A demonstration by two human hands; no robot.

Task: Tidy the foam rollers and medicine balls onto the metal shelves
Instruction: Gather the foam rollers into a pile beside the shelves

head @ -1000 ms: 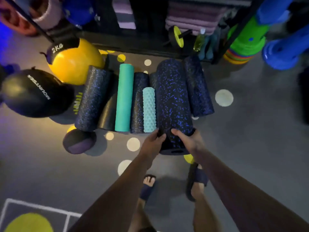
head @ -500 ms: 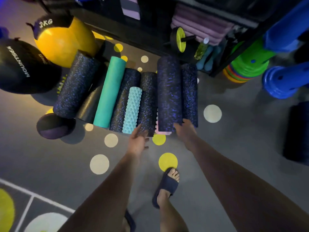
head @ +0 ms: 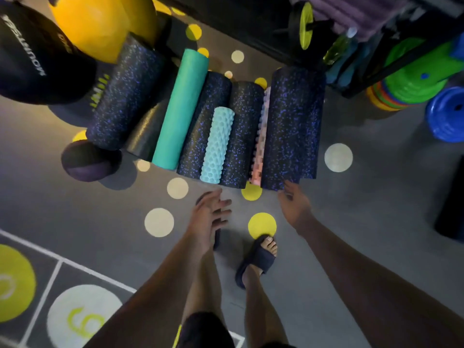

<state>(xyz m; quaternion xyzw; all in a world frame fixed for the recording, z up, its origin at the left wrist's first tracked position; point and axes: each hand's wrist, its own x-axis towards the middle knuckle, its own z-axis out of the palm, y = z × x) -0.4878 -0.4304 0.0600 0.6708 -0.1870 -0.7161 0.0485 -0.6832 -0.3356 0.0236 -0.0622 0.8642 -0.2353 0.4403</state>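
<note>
I see both hands held out over the grey floor point(head: 376, 197), in front of a row of foam rollers lying side by side; my left hand point(head: 209, 217) hovers with fingers spread apart and empty, just short of the ridged light-blue roller point(head: 218, 145); my right hand point(head: 295, 208) is open too, its fingertips touching the near end of the large speckled roller point(head: 292, 126), closed on nothing; between that roller and the next speckled one point(head: 241, 134) a pink ridged roller point(head: 261, 141) peeks out; further left lie another speckled roller point(head: 204, 124), a smooth teal roller point(head: 180, 109), a plain dark roller point(head: 144, 136) and one more speckled roller point(head: 125, 96), tilted; a small purple ball point(head: 88, 164) sits on the floor at its near end; a yellow medicine ball point(head: 100, 23) and a black medicine ball point(head: 37, 56) sit at top left, touching the rollers; the metal shelf point(head: 251, 28) runs across the top, just behind the row; green discs point(head: 414, 76) and a blue disc point(head: 447, 114) stand at the right; one sandalled foot point(head: 258, 257) rests beside a yellow floor dot point(head: 262, 224)
</note>
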